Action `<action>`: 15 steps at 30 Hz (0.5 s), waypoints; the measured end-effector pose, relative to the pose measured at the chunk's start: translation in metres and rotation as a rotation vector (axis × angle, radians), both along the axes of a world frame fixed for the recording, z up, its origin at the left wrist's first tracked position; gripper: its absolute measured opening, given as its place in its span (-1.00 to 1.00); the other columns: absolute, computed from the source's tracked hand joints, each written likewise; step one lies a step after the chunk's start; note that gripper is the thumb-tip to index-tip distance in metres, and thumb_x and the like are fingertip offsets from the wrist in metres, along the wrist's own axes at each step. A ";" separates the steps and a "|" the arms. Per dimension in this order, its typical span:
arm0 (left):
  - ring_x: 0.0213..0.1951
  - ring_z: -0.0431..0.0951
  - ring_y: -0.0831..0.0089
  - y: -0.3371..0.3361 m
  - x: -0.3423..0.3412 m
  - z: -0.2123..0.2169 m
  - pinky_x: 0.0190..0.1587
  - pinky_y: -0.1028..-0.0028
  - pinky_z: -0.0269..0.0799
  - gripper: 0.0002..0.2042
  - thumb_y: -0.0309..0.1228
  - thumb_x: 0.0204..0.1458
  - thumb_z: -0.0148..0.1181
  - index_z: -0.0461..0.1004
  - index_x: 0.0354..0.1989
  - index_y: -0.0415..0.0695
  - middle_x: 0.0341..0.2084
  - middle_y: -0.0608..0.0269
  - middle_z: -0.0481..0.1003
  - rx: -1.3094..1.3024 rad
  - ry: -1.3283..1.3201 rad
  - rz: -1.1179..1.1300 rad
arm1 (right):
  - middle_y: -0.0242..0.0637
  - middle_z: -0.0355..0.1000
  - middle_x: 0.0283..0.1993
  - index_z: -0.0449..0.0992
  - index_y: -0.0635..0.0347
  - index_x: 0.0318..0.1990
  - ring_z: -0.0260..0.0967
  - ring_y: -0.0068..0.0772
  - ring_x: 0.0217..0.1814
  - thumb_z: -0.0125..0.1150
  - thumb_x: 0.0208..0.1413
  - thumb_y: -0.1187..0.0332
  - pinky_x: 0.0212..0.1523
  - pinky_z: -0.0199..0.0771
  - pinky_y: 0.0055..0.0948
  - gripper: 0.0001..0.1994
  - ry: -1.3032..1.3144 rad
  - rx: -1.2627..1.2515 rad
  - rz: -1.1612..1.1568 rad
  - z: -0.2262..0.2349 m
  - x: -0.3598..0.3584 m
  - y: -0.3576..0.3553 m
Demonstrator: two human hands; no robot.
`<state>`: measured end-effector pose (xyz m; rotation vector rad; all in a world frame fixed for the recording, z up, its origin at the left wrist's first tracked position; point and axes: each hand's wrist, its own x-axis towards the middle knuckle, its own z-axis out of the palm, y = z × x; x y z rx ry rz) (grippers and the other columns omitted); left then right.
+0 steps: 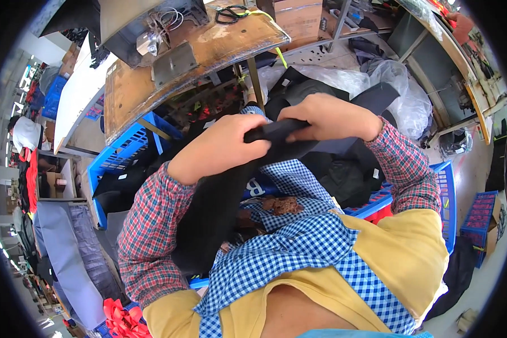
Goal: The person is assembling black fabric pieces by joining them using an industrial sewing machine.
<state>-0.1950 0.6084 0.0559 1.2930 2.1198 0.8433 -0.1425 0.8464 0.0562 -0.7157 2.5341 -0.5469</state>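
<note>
A long piece of black fabric [208,217] is gripped by both of my hands in front of my chest. My left hand [222,145] has its fingers and thumb closed round the folded cloth. Just right of it, my right hand [328,117] pinches the same piece between thumb and fingers. One length hangs down along my left forearm, and another end reaches out to the upper right past my right hand. Below and beyond my hands, more dark cloth [343,180] lies heaped in a blue plastic basket [446,194].
A worn wooden worktable [219,48] with a machine stands ahead, scissors [231,15] on it. Clear plastic sheeting [400,93] lies on the floor beyond. Blue crates [479,222] stand at the right. Grey fabric [67,253] and red ribbon-like material [124,320] are at the left.
</note>
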 end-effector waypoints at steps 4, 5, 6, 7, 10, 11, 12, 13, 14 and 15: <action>-0.01 0.46 0.05 -0.014 0.010 -0.017 0.08 0.28 0.32 -0.55 -0.41 -0.08 0.08 0.36 0.03 -0.31 -0.06 -0.08 0.45 0.088 0.332 0.214 | -0.27 0.45 -0.18 0.42 0.11 -0.02 0.45 -0.21 -0.22 0.18 -0.17 0.49 -0.21 0.39 -0.29 -0.57 1.049 0.059 -0.187 -0.024 0.002 0.002; 0.00 0.46 0.04 -0.014 0.012 -0.016 0.09 0.29 0.32 -0.56 -0.41 -0.06 0.07 0.36 0.04 -0.31 -0.07 -0.07 0.46 0.054 0.224 0.271 | -0.27 0.45 -0.18 0.42 0.11 -0.02 0.45 -0.21 -0.22 0.18 -0.17 0.49 -0.21 0.39 -0.29 -0.57 1.047 0.058 -0.186 -0.025 0.003 0.004; -0.04 0.48 0.10 -0.011 0.011 0.000 0.07 0.35 0.34 -0.61 -0.41 0.02 0.09 0.36 0.03 -0.31 -0.11 -0.04 0.48 -0.089 0.065 0.225 | -0.27 0.42 -0.12 0.41 0.13 0.02 0.41 -0.19 -0.16 0.17 -0.21 0.52 -0.17 0.35 -0.29 -0.50 1.191 0.030 -0.280 -0.025 0.006 0.007; -0.04 0.48 0.10 -0.009 0.010 0.005 0.07 0.35 0.34 -0.61 -0.41 0.02 0.09 0.36 0.03 -0.31 -0.11 -0.04 0.48 -0.088 0.064 0.222 | -0.27 0.38 -0.06 0.39 0.15 0.07 0.36 -0.17 -0.09 0.16 -0.25 0.55 -0.12 0.32 -0.29 -0.44 1.334 0.002 -0.378 -0.025 0.010 0.011; -0.12 0.50 0.40 -0.002 0.004 0.006 -0.02 0.45 0.36 -0.69 -0.34 0.15 0.11 0.39 -0.02 -0.30 -0.20 0.12 0.52 0.111 -0.062 0.101 | -0.06 0.24 0.19 0.32 0.28 0.15 0.22 -0.06 0.21 0.26 -0.26 0.53 0.18 0.22 -0.19 -0.35 0.901 -0.150 -0.421 -0.069 0.049 0.009; -0.12 0.50 0.40 0.001 0.000 0.007 -0.02 0.45 0.36 -0.69 -0.34 0.15 0.11 0.39 -0.02 -0.30 -0.20 0.12 0.52 0.114 -0.065 0.090 | -0.03 0.19 0.25 0.31 0.29 0.16 0.16 -0.03 0.31 0.30 -0.23 0.50 0.27 0.17 -0.15 -0.35 0.670 -0.237 -0.373 -0.089 0.062 0.015; -0.13 0.50 0.42 0.005 -0.006 0.007 -0.03 0.45 0.36 -0.69 -0.34 0.16 0.12 0.39 -0.03 -0.30 -0.21 0.13 0.52 0.087 -0.046 0.076 | -0.02 0.14 0.31 0.28 0.28 0.19 0.03 0.01 0.41 0.35 -0.19 0.45 0.35 0.07 -0.07 -0.33 0.358 -0.313 -0.427 -0.074 0.075 0.013; -0.13 0.50 0.44 0.008 -0.009 0.010 -0.03 0.46 0.37 -0.70 -0.34 0.16 0.12 0.40 -0.03 -0.29 -0.21 0.15 0.52 0.055 -0.024 0.070 | -0.02 0.14 0.31 0.28 0.28 0.19 0.03 0.01 0.41 0.35 -0.19 0.45 0.35 0.07 -0.07 -0.33 0.352 -0.316 -0.428 -0.052 0.074 0.012; -0.16 0.50 0.45 0.015 -0.011 0.012 -0.07 0.47 0.38 -0.70 -0.33 0.16 0.12 0.42 -0.04 -0.28 -0.21 0.14 0.53 0.007 -0.010 0.054 | -0.04 0.15 0.31 0.29 0.26 0.19 0.04 0.01 0.41 0.36 -0.20 0.43 0.36 0.04 -0.07 -0.32 0.598 -0.247 -0.358 -0.026 0.070 0.011; -0.16 0.50 0.45 0.020 -0.007 0.013 -0.07 0.47 0.38 -0.70 -0.33 0.16 0.12 0.42 -0.04 -0.28 -0.21 0.14 0.53 0.005 -0.015 0.046 | -0.06 0.17 0.30 0.29 0.24 0.19 0.05 0.00 0.40 0.38 -0.21 0.42 0.37 0.02 -0.07 -0.31 0.842 -0.173 -0.281 -0.003 0.064 0.010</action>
